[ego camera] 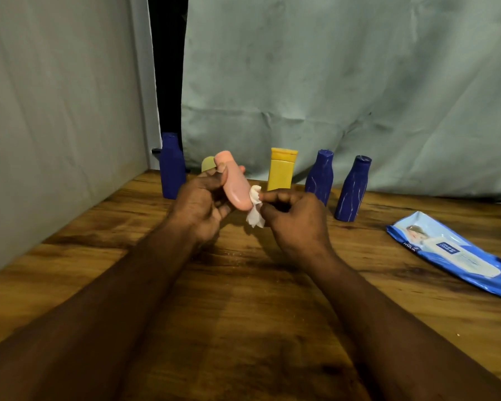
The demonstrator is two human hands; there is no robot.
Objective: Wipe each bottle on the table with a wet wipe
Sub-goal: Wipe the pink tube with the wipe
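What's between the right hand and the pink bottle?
In the head view, a crumpled white wet wipe: the right hand pinches it against the pink bottle, which the left hand holds.

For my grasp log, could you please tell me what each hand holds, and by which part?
The left hand grips the pink bottle around its upper half; the right hand pinches a wet wipe by its top.
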